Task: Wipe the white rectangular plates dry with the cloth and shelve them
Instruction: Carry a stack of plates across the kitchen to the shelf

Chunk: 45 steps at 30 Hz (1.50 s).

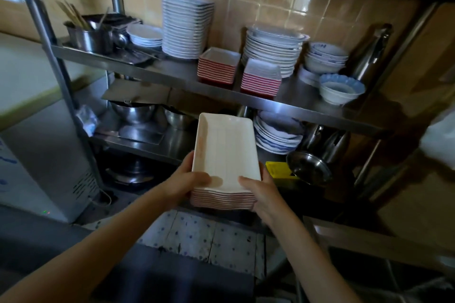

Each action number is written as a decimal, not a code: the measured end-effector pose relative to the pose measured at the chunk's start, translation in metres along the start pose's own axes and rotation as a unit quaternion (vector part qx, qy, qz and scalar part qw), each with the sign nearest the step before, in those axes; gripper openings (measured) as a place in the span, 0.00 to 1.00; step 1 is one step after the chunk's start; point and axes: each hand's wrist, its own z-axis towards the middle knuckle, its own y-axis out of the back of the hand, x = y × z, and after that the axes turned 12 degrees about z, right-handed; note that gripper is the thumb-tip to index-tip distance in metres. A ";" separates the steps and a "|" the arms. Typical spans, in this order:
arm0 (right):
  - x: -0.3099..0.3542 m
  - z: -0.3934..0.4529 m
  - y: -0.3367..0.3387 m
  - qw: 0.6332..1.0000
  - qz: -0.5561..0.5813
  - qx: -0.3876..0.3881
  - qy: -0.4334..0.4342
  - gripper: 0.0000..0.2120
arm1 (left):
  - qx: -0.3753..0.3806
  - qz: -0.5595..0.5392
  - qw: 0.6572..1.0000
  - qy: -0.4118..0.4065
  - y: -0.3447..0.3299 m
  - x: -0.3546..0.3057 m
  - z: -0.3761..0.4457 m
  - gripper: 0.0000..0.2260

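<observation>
My left hand (pixel 188 181) and right hand (pixel 258 190) grip the stack of plates (pixel 225 152) between them, thumbs on top; fingers underneath probably curl.

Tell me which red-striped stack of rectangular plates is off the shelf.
The stack of plates held between the left hand and right hand; the other two sit on the upper shelf.

Your left hand (pixel 188 183) and right hand (pixel 259 190) are bare, with no gloves, rings or watch; both forearms are uncovered, sleeves out of view.
</observation>
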 end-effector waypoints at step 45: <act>0.224 0.320 -0.176 0.995 -0.066 0.021 0.067 0.07 | 0.019 0.203 0.978 -0.052 0.177 -0.254 0.352 0.13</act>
